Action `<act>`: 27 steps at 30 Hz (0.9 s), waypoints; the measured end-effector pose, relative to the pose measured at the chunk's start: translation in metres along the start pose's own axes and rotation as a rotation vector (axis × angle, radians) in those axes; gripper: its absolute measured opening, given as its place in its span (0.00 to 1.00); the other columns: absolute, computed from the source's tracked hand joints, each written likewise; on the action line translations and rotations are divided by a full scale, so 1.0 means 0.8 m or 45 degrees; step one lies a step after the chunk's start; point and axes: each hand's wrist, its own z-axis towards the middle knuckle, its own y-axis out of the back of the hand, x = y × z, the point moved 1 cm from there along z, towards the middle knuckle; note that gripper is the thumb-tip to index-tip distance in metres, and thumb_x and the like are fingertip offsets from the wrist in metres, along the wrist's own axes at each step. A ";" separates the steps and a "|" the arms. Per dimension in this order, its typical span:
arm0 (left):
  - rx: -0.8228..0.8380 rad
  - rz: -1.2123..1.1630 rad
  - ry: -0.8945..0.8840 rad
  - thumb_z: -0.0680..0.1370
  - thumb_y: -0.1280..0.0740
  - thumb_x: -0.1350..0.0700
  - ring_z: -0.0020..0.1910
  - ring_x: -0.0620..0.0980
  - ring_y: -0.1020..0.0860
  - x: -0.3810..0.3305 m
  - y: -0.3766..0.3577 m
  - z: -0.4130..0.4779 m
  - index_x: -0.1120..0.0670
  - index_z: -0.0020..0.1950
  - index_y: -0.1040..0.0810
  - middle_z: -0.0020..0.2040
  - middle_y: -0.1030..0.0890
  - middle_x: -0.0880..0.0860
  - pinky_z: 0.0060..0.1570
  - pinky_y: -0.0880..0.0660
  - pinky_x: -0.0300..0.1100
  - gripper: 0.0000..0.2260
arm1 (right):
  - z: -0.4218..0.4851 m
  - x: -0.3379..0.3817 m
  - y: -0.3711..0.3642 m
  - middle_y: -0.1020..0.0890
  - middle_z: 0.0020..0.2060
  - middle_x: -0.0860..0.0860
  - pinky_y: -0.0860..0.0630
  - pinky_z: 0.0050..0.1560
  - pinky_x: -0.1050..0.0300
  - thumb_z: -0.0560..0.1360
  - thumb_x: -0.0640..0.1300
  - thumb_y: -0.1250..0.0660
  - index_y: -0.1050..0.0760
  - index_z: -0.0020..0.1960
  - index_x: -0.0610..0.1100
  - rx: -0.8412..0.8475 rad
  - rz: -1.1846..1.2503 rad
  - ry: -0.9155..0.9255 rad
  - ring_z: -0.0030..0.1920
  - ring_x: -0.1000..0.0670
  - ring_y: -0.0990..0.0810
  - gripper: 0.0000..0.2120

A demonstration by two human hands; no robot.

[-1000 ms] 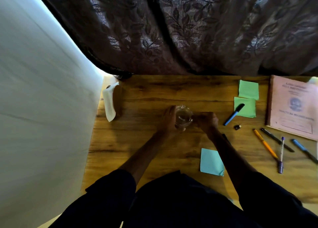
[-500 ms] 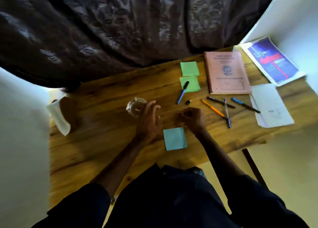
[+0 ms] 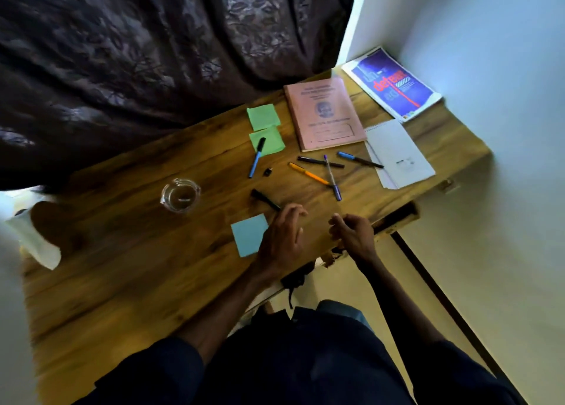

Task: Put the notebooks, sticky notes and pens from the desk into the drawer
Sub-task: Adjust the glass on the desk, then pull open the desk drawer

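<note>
My left hand (image 3: 282,239) hovers over the wooden desk (image 3: 128,270) with relaxed, spread fingers, its fingertips close to a black pen (image 3: 265,199) and beside a blue sticky note (image 3: 248,235). My right hand (image 3: 351,233) is curled at the desk's front edge, and nothing shows in it. Two green sticky notes (image 3: 263,116) lie further back, and a blue pen (image 3: 256,157) lies across the nearer one. An orange pen (image 3: 308,173), a purple pen (image 3: 331,176), another black pen (image 3: 319,161) and a blue-black pen (image 3: 359,159) lie in front of the pink notebook (image 3: 324,114). A white spiral notepad (image 3: 397,154) and a blue book (image 3: 391,83) lie at the right.
A clear glass (image 3: 180,194) stands left of the pens, with a small black cap (image 3: 268,172) behind them. A dark curtain (image 3: 153,53) hangs along the desk's back. A dark slot (image 3: 397,218) shows under the front edge at the right. A white wall (image 3: 489,68) bounds the right end.
Both hands have let go of the glass and moved right toward the front edge. The view has swung right, and the blue book and the notepad have come into sight.
</note>
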 end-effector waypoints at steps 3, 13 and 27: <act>0.039 -0.012 0.035 0.75 0.32 0.60 0.60 0.47 0.23 -0.031 -0.041 -0.011 0.50 0.64 0.26 0.62 0.24 0.49 0.55 0.23 0.39 0.17 | 0.000 -0.036 0.037 0.14 0.37 0.45 0.17 0.37 0.46 0.81 0.49 0.35 0.17 0.47 0.41 -0.021 0.060 -0.057 0.36 0.43 0.14 0.14; 0.171 -0.003 0.359 0.76 0.35 0.57 0.56 0.46 0.22 -0.133 -0.191 -0.049 0.49 0.60 0.25 0.57 0.20 0.48 0.52 0.24 0.40 0.13 | 0.024 -0.147 0.137 0.13 0.40 0.50 0.15 0.43 0.43 0.78 0.46 0.32 0.17 0.42 0.54 0.096 0.074 -0.072 0.42 0.48 0.13 0.08; -0.792 -2.469 1.582 0.83 0.42 0.43 0.63 0.61 0.24 -0.129 -0.328 0.002 0.61 0.67 0.28 0.67 0.25 0.65 0.69 0.29 0.53 0.24 | 0.121 -0.229 0.122 0.19 0.60 0.38 0.19 0.56 0.54 0.82 0.51 0.36 0.28 0.67 0.32 0.337 1.158 -0.632 0.60 0.43 0.18 0.24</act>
